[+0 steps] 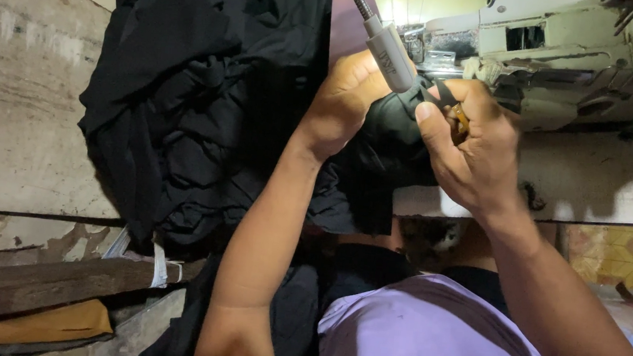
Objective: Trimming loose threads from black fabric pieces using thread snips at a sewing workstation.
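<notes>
My left hand [343, 99] grips a bunch of black fabric [382, 142] just in front of a sewing machine [568, 51]. My right hand [468, 142] is closed around a small tool with an orange handle [461, 122], its dark tip touching the same fabric between the two hands. A large heap of black fabric [201, 89] lies on the worn wooden table [21, 111] to the left of my hands. A flexible-neck lamp head [389, 53] hangs right above my left hand.
The table edge [602, 182] runs below the machine. A wooden plank [35, 286] and a yellow-brown cloth [31, 325] lie at lower left. My lilac shirt [432, 340] fills the bottom centre, with more black cloth on my lap.
</notes>
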